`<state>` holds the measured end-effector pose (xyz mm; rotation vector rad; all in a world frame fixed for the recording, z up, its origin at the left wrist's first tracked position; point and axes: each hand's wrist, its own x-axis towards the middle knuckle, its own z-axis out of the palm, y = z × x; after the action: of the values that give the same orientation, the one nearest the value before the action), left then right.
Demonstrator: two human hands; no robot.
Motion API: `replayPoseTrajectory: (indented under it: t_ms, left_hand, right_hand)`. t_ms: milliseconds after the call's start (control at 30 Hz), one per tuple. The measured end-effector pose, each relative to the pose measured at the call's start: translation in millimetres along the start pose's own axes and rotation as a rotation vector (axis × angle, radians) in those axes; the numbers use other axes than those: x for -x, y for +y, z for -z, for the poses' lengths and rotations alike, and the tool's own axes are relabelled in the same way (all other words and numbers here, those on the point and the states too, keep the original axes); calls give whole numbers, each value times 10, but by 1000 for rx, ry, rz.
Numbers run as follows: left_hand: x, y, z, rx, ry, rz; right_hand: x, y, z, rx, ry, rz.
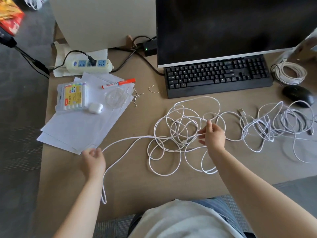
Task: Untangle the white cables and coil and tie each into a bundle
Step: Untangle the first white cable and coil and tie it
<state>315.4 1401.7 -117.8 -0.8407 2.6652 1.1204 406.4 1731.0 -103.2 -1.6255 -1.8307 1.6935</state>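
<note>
Left hand (93, 158) pinches a strand of the tangled white cable (178, 134); right hand (213, 134) pinches its loops. Marker pack (73, 97) lettering too blurred to read.

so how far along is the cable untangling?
Early. Possibly done: one coiled white cable bundle sits beside the black keyboard; no tie is visible. In hand: the left hand pinches a strand pulled from the loose white cable tangle mid-desk, and the right hand grips its loops. Left: that tangle plus a second white cable snarl to the right, both uncoiled and untied.
</note>
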Motion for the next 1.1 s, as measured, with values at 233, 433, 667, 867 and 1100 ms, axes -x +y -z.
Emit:
replayPoseTrajectory:
  t_ms: [233,433,667,867,1100]
  left_hand:
    - [725,639,-786,-200,-369,-1279]
    - [870,772,-1239,-755,-374,-1231]
    - [706,953,-936,-113,-603,-1110]
    - [452,1014,-224,194,-606,-611]
    - [84,708,29,669,-449,-157]
  right_hand:
    - [70,5,-67,51,-79,60]
    - [102,21,-26,132,-106,125]
    - [4,95,74,158,-22,124]
    - [-91,78,86,168,75,125]
    - [-168,55,147,182,203,78]
